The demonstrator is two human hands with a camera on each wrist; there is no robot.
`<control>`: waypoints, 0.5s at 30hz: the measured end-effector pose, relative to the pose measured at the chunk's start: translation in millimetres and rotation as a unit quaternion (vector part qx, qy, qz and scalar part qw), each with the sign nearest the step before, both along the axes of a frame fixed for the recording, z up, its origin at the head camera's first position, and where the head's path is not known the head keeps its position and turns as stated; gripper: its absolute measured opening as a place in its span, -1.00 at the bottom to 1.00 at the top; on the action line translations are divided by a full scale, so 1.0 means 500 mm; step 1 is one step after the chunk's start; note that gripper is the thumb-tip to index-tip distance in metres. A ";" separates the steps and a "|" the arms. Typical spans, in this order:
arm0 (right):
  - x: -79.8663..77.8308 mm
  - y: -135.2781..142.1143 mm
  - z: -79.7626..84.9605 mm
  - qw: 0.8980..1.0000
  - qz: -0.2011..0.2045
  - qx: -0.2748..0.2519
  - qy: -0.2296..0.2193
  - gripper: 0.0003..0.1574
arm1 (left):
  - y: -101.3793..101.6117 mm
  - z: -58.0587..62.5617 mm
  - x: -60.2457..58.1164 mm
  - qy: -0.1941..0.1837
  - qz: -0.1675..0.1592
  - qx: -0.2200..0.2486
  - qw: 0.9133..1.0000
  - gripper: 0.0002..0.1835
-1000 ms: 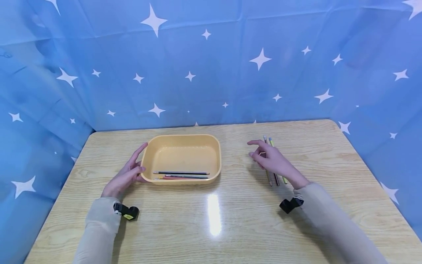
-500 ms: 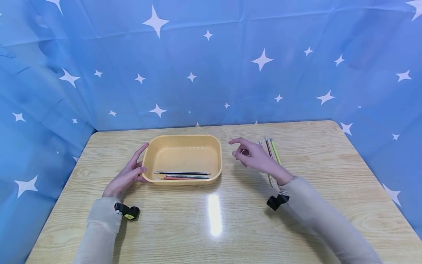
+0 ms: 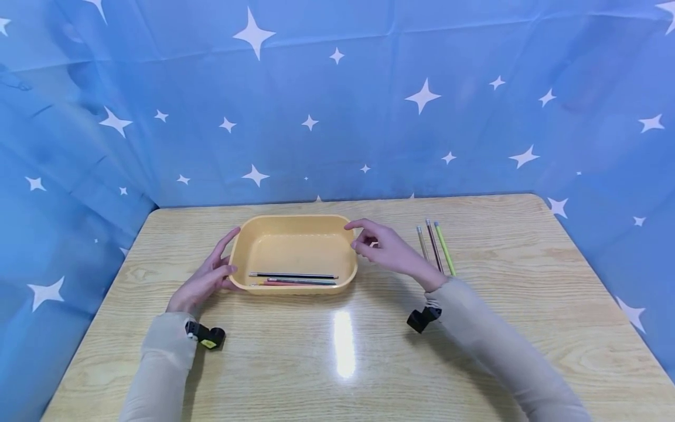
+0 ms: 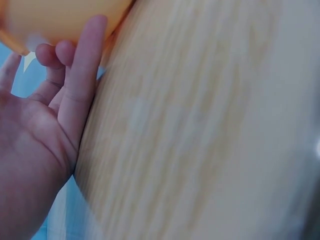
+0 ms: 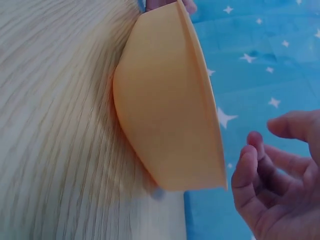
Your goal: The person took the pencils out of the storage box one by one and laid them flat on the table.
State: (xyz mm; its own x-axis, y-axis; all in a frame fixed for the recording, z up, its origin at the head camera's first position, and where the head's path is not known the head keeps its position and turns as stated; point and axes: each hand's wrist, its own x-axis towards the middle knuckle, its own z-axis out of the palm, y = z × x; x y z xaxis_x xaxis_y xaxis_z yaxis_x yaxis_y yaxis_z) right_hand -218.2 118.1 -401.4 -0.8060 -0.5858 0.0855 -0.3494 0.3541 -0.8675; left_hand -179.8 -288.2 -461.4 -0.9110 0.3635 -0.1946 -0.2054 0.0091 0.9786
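A shallow yellow plastic tray [image 3: 300,249] stands on the table, with several pencils [image 3: 292,275] lying along its near side. My left hand [image 3: 203,282] rests against the tray's left end, thumb and fingers spread along the outer wall; the left wrist view shows the fingers [image 4: 82,70] fairly straight there. At the right end, my right hand [image 3: 385,249] is by the rim, its index finger extended and the others loosely bent. In the right wrist view this hand [image 5: 285,185] holds nothing and appears just apart from the tray wall [image 5: 165,100].
To the right, a gold-coloured pencil [image 3: 422,241], a dark pencil [image 3: 435,246] and a green pencil [image 3: 445,246] lie side by side, partly behind my right forearm. The wooden table [image 3: 274,363] meets a blue star-patterned cloth [image 3: 358,129] at the back.
My right hand has moved left, away from the loose pencils to the tray's right end, uncovering more of those pencils. The left hand and the tray look unchanged.
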 end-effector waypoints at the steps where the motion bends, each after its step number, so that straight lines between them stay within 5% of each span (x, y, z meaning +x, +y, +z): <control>1: -0.001 -0.004 0.000 1.000 0.002 -0.005 0.004 -0.56 | 0.000 0.000 0.000 -0.002 0.001 -0.001 1.000 -0.12; 15: -0.005 -0.067 -0.007 0.998 0.046 -0.018 0.030 -0.54 | -0.001 -0.001 -0.002 0.003 -0.005 0.018 1.000 -0.11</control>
